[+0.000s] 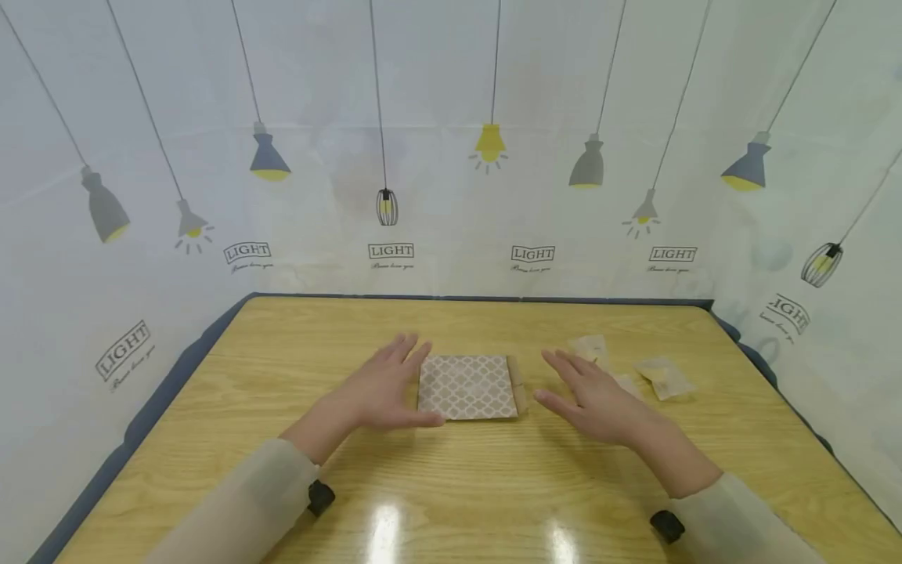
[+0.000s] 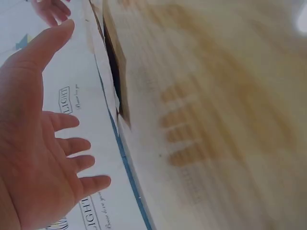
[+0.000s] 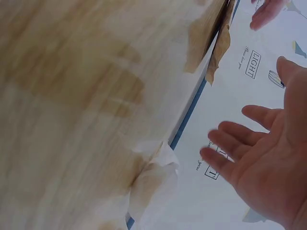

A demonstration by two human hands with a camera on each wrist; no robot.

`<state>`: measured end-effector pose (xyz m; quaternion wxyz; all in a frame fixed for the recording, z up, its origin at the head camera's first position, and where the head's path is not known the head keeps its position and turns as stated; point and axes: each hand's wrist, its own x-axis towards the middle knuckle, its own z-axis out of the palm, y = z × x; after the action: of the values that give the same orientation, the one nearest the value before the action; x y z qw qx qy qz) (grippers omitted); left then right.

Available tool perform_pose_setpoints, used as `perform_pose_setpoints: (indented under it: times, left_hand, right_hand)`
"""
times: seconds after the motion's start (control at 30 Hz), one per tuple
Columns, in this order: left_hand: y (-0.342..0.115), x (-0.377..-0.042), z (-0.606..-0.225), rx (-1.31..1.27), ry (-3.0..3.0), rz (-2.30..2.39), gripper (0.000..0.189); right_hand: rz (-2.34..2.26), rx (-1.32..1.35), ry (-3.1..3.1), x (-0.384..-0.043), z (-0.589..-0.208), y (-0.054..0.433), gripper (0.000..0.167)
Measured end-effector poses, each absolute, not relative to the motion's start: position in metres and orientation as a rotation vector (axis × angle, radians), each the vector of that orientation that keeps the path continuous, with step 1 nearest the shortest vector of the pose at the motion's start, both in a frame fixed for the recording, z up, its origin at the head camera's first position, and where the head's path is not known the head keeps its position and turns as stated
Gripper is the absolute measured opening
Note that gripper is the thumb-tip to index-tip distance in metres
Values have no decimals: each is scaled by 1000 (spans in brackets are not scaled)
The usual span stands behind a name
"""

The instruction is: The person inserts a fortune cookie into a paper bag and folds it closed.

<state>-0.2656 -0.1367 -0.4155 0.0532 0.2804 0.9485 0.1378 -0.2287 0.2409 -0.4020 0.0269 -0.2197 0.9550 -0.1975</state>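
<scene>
A flat, brown paper packet (image 1: pixel 467 386) with a white lattice pattern lies mid-table, a plain brown flap (image 1: pixel 519 385) at its right end. My left hand (image 1: pixel 384 388) hovers at its left side, fingers spread and thumb overlapping the near left corner in the head view. On the other side, my right hand (image 1: pixel 599 403) is held with fingers extended, a short gap from the flap. Neither hand grips anything. In the right wrist view the brown flap (image 3: pixel 220 52) stands up from the table, beyond the relaxed fingers (image 3: pixel 235 139).
Several small translucent wrapped packets lie right of the right hand, one (image 1: pixel 664 377) farthest right and another (image 1: pixel 590 347) behind the fingers. The wooden table (image 1: pixel 437 486) meets a printed curtain (image 1: pixel 451 180) at the back and sides.
</scene>
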Motion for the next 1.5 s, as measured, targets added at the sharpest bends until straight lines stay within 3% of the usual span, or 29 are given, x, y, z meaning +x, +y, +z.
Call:
perform_pose_setpoints:
  times: [0.5,0.8,1.03,1.27,1.5]
  left_hand:
    - [-98,-302,-423,808,2650,459,128]
    - [-103,-298,-419,793,2677,569,118]
    - [-110,-289,-414,873,2709,707,111]
    - [-110,-276,-409,932,2712,749,118]
    - [-107,-267,-406,991,2713,784,125]
  right_hand:
    - [-812,-632,2805,-232,-403,233,73]
    - [-852,-629,2813,-234,-405,236,72]
    - [-1050,-640,2742,-235,-405,234,55]
    - [-1396,-530,2563,-239,-407,224,34]
    - [-1586,-377,2461,-242,-406,212,38]
